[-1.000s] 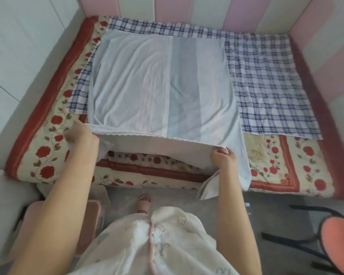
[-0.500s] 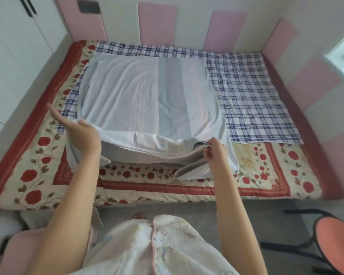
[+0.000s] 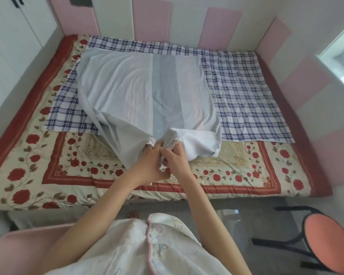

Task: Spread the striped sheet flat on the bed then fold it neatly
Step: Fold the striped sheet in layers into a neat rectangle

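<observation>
The striped sheet (image 3: 139, 92), pale white with a grey-blue band, lies folded over on the middle of the bed (image 3: 48, 165), its far edge flat and its near edge bunched. My left hand (image 3: 150, 161) and my right hand (image 3: 175, 157) meet at that near edge, close to the bed's front. Both grip the gathered lace-trimmed corners of the sheet, fingers curled into the cloth. The sheet's left side is pulled in at a slant toward my hands.
A blue-and-white checked cloth (image 3: 246, 100) lies under the sheet, on a floral red-bordered quilt. Padded pink and white wall panels (image 3: 151, 20) ring the bed. A round orange stool (image 3: 326, 247) stands on the floor at right, a pink seat (image 3: 18, 249) at lower left.
My hands, wide apart on the sheet's near edge a second ago, have come together at the middle, bringing both corners with them. The near edge has bunched up.
</observation>
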### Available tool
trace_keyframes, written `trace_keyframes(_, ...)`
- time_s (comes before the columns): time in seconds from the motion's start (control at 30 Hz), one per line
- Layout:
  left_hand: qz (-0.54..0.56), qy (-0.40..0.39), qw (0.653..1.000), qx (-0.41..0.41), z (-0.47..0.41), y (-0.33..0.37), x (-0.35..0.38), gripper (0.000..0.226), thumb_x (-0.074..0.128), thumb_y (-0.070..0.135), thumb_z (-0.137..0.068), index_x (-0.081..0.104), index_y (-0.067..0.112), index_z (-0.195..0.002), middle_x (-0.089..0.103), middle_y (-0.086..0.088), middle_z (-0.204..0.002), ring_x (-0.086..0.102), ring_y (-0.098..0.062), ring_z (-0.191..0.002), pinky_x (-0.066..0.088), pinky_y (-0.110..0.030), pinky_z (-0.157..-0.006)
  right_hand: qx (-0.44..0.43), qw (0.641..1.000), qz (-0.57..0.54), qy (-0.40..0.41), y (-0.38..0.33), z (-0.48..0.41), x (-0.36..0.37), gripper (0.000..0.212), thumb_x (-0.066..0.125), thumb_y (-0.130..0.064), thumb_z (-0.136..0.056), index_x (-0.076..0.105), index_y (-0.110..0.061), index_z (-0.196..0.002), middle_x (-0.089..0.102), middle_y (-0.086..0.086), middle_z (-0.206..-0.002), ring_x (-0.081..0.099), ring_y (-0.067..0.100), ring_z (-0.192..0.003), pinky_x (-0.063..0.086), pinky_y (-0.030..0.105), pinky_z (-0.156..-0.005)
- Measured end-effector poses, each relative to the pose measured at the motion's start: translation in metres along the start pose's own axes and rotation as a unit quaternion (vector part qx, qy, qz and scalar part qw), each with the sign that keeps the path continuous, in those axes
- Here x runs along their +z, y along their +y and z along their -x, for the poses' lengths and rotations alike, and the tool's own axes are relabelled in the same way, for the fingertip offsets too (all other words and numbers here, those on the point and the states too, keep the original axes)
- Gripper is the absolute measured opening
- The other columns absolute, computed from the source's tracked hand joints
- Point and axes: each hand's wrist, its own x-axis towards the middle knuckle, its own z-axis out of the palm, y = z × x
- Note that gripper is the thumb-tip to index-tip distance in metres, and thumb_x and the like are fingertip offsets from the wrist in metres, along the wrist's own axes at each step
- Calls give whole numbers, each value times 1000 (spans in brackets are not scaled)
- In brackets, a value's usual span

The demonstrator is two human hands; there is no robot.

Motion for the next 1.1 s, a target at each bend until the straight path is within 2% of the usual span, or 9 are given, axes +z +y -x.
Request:
trace_keyframes(0.1,-23,169,985,28,-9,5,-6,19,62,16,-86,58,6,-102,50,-7,-93,52,-15,-75,43,-22,-66,-33,999,20,-37,3,-4,-8,26,52,2,-91,43,-5,-67,35,-3,-50,30,7,-43,26,20,-43)
trace_keyframes(0.17,-21,194,980,47,-20,2,-19,3,59,7,-86,59,8,-84,49,-7,-86,46,-11,-62,33,-14,-54,-36,998,34,-23,7,-4,-21,26,54,-8,-95,46,-5,-71,39,-11,-50,33,4,-43,29,17,-44)
trace_keyframes(0.27,-13,211,975,63,-34,0,-35,21,53,-10,-76,49,9,-68,49,-7,-80,46,-16,-60,31,-12,-52,-25,985,166,50,27,-8,-42,13,65,-27,-90,54,-21,-95,56,-13,-84,53,2,-76,42,17,-69)
trace_keyframes(0.33,-1,231,970,77,-40,4,-40,21,51,-13,-71,50,7,-66,45,-6,-77,43,-16,-55,28,-12,-50,16,938,324,122,52,-16,-51,45,72,-38,-81,50,-19,-115,48,-1,-107,46,16,-97,42,28,-82)
trace_keyframes(0.4,20,249,964,85,-45,8,-42,22,49,-14,-68,50,7,-65,45,-7,-74,44,-22,-58,30,-16,-52,77,917,331,210,68,-21,-48,65,76,-41,-75,44,-12,-123,39,8,-115,41,24,-105,43,34,-88)
trace_keyframes(0.63,67,315,940,115,-46,14,-66,33,43,-19,-68,43,12,-57,43,-10,-58,43,-25,-55,38,-29,-53,153,920,242,268,123,-34,-39,39,63,-15,-78,40,-26,-109,53,0,-107,60,26,-87,53,50,-76)
trace_keyframes(0.77,51,347,929,117,-47,3,-81,38,39,-18,-66,33,17,-55,43,-11,-57,44,-28,-60,36,-29,-55,155,906,268,288,133,-27,-62,12,54,-8,-86,51,-19,-89,59,-2,-87,60,21,-75,52,39,-64)
trace_keyframes(0.83,37,355,929,98,-49,-11,-89,35,37,-17,-66,32,16,-56,37,-1,-57,40,-21,-63,30,-26,-56,122,899,276,317,126,-20,-86,9,51,-6,-89,53,-14,-92,60,-1,-86,59,21,-74,50,35,-60)
trace_keyframes(1.1,12,341,940,-16,-63,-66,-68,39,37,-15,-68,29,22,-57,49,-16,-78,43,-22,-69,25,-26,-56,79,836,391,377,102,2,-168,19,42,7,-83,46,-11,-85,57,8,-74,48,24,-61,34,30,-51)
